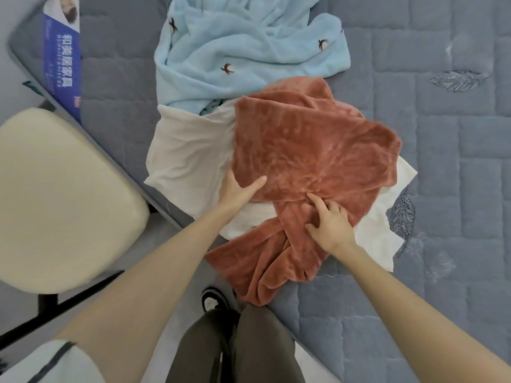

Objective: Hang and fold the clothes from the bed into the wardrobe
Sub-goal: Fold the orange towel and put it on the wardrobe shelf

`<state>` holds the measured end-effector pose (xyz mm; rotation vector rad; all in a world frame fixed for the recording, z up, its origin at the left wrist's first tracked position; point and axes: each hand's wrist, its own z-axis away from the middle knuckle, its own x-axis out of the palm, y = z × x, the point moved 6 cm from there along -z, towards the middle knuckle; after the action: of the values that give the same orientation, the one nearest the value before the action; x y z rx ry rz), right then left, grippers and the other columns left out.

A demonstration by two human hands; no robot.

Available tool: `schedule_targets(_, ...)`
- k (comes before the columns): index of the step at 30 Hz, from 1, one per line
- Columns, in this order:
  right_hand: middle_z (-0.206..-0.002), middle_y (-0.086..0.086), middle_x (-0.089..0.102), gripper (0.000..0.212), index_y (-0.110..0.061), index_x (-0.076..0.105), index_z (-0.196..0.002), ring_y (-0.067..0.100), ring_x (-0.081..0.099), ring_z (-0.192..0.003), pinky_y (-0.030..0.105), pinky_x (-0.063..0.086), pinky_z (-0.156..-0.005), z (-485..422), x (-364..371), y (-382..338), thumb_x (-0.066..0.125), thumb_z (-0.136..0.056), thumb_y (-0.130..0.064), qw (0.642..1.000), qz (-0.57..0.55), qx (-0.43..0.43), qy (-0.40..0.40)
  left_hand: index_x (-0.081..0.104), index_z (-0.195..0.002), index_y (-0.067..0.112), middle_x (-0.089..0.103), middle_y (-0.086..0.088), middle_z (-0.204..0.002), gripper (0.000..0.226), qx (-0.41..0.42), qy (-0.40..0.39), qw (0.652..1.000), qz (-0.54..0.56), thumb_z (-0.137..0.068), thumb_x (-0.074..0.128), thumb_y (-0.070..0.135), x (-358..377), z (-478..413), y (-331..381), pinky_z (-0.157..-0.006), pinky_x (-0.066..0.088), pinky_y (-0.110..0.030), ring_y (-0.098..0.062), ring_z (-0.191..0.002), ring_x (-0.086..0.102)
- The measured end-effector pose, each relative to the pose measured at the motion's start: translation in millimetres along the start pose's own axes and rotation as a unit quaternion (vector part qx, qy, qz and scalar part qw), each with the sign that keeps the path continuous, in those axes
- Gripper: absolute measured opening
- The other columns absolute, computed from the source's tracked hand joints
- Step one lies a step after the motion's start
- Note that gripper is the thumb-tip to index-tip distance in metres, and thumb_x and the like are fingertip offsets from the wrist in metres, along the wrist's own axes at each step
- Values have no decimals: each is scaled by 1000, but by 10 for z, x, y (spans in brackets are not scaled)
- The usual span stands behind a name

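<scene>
Task early by my judgement: nothing is looking folded or hung yet, the wardrobe is not showing, and three pieces are lying heaped on the bed [442,139], with the rust garment [304,156] uppermost, the white garment [188,150] spreading out under it and the blue garment [235,51] bunching just beyond it. The left hand [237,189] is pinching the rust garment's left edge, thumb on top and fingers going under. The right hand [329,225] is lying on its near crossed strip with fingers bent into the pile; gripping or merely pressing, cannot tell.
</scene>
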<state>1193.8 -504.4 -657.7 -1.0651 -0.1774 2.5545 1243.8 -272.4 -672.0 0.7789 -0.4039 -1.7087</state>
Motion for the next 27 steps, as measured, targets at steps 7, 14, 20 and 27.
schedule_targets(7,-143,11,42,63,-33,33,-146,33,39,-130,40,29,-111,-21,-83,-62,59,-88,-24,995,-97,7,1,52,-131,9,62,-3,-123,50,-59,-22,995,73,-88,69,28,-21,33,0,-81,44,-17,-12,-105,59)
schedule_targets(14,-137,11,36,86,-37,20,-148,35,38,-116,38,38,-85,367,-507,-479,65,-80,-8,984,-97,-22,146,64,-104,30,69,16,-94,15,27,11,988,153,-89,67,32,-599,675,366,-68,49,-9,-3,-93,66)
schedule_targets(20,-122,7,59,61,-27,41,-139,31,51,-118,46,45,-95,479,-566,-960,67,-84,-32,991,-38,-12,131,66,-99,27,72,1,-100,12,57,149,961,226,-88,68,28,-1667,1221,255,-75,54,-23,-11,-92,69)
schedule_targets(27,-98,-2,67,14,-23,68,-83,17,60,-96,35,47,-89,588,-142,-1757,59,-92,-21,974,-150,-166,27,40,-137,14,59,-10,-123,38,-14,251,885,391,-101,48,20,-2332,1592,-275,-84,56,-41,-24,-101,66)
